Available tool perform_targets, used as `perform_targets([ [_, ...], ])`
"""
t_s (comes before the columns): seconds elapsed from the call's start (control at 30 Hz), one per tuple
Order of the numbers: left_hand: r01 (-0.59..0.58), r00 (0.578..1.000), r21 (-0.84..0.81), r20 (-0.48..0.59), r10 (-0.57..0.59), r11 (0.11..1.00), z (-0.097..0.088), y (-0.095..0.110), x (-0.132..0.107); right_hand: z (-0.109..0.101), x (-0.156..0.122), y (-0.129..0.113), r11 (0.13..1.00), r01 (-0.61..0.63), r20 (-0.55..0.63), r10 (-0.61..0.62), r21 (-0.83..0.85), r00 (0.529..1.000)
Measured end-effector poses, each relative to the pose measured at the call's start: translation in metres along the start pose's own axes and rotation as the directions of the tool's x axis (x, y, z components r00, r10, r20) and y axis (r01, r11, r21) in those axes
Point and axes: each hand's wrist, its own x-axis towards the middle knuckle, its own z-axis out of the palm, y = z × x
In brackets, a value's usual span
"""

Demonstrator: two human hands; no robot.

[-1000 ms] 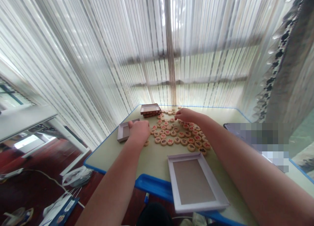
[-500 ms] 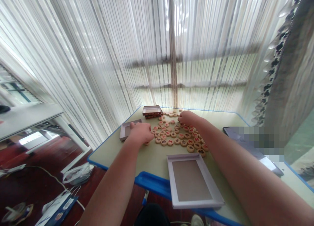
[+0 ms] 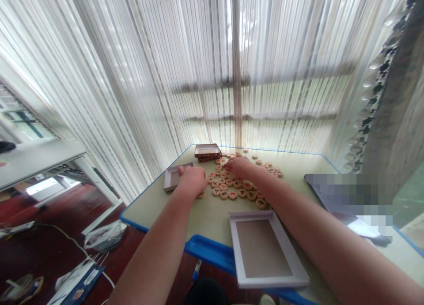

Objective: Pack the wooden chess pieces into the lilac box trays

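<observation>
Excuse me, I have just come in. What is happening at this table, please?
Someone is busy with round pieces, marked in red or black, on a table. The right hand is among them; the left hand is at their left edge, partly hiding a shallow box. Whether either hand grips a piece is unclear. A larger open box lies nearer.

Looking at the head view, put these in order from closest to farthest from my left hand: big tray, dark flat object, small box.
1. Small box: right beside your left hand, on its left.
2. Big tray: closer to you, to the hand's right.
3. Dark flat object: farthest, across at the table's right side.
</observation>
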Motion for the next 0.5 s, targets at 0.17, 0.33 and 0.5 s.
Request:
perform_targets([
  [0.17,0.024,0.999,-0.054,-0.044,-0.026,0.998,0.011,-0.002,0.009,0.005,0.002,0.001,0.995,-0.093,0.039,0.092,0.027,0.995],
  [0.33,0.008,1.0,-0.057,-0.003,-0.008,0.998,0.015,-0.004,0.013,0.007,0.0,0.001,0.992,-0.117,0.001,0.117,0.044,0.993],
  [0.5,0.081,0.993,-0.088,-0.076,-0.088,0.993,0.013,-0.006,0.013,0.005,0.0,-0.006,0.972,-0.187,-0.055,0.196,0.14,0.979],
])
